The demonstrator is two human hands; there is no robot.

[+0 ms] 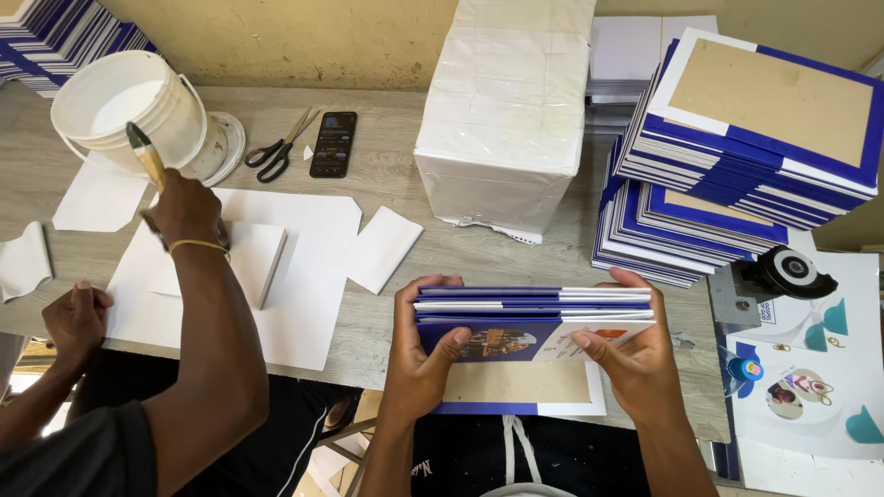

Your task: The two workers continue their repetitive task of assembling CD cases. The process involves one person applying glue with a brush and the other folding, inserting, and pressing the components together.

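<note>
Both my hands grip a small stack of blue-and-white book covers (534, 313), held on edge just above the table's near edge. My left hand (422, 354) clasps its left end, thumb on the printed front. My right hand (635, 354) clasps its right end. One cover with a brown board centre (520, 387) lies flat under the stack. A tall pile of similar blue covers (737, 156) stands to the right.
A co-worker's hand (184, 212) on the left holds a brush over white sheets (304, 304) and a white block (258, 258). A white bucket (129, 101), scissors (276, 152), a phone (333, 143) and a wrapped white package (502, 120) stand further back. A tape dispenser (783, 276) sits right.
</note>
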